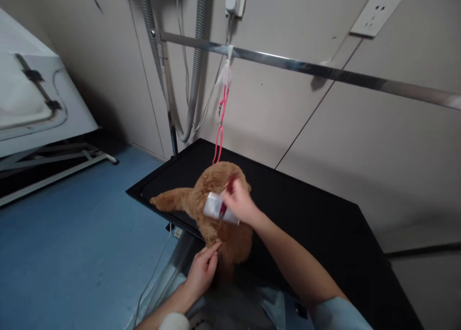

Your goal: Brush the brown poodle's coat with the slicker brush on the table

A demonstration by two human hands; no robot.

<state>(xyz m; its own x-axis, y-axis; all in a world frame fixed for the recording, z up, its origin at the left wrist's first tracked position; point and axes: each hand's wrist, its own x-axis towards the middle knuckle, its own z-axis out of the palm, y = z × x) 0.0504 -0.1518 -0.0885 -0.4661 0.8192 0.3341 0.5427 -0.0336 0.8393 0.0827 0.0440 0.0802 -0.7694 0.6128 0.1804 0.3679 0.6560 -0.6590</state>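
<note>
A brown, fluffy-furred dog-shaped body [212,181] is on the black table [295,210]; I cannot tell whether it is a live dog or a model. One furry limb stretches out to the left. My right hand [240,200] grips a slicker brush [213,205] with a dark red handle and a wide pale head. That brush lies over the body's side and is smeared by motion. Lower down, my left hand [204,268] pinches the fur near a lower limb, fingers closed. The parts beneath my right hand are hidden.
A metal bar [281,60] crosses above the table, with a pink loop cord [220,133] hanging from it. Behind are a grey corrugated hose [197,66] and a plugged socket [236,1]. A white tub [32,90] on a frame stands left, over blue floor [90,234].
</note>
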